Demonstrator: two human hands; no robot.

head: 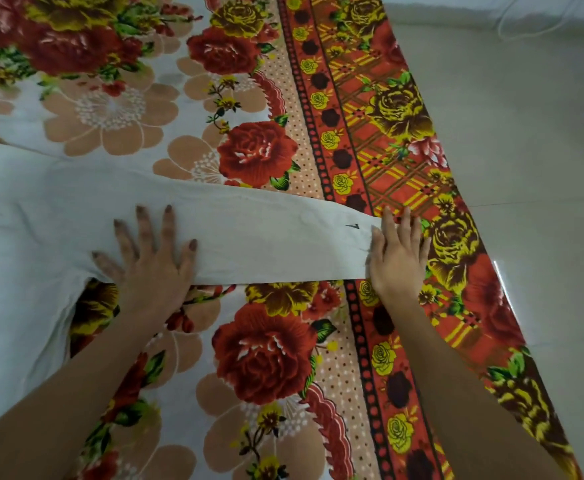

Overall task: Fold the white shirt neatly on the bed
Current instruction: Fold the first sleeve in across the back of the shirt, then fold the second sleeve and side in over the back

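Note:
The white shirt (24, 216) lies spread on the bed at the left, its body running off the left edge. One long sleeve (269, 240) stretches flat to the right, with a small dark mark near the cuff. My left hand (148, 258) presses flat, fingers spread, on the sleeve near the armpit. My right hand (396, 258) rests on the cuff end, fingers straight and laid over its edge. Whether the thumb pinches the cuff is hidden.
A floral bedsheet (266, 351) with red roses covers the bed. Its orange patterned border (397, 140) drops off at the bed's right edge. Beige floor (532, 140) lies beyond, with a thin white cord (512, 32) at the top right.

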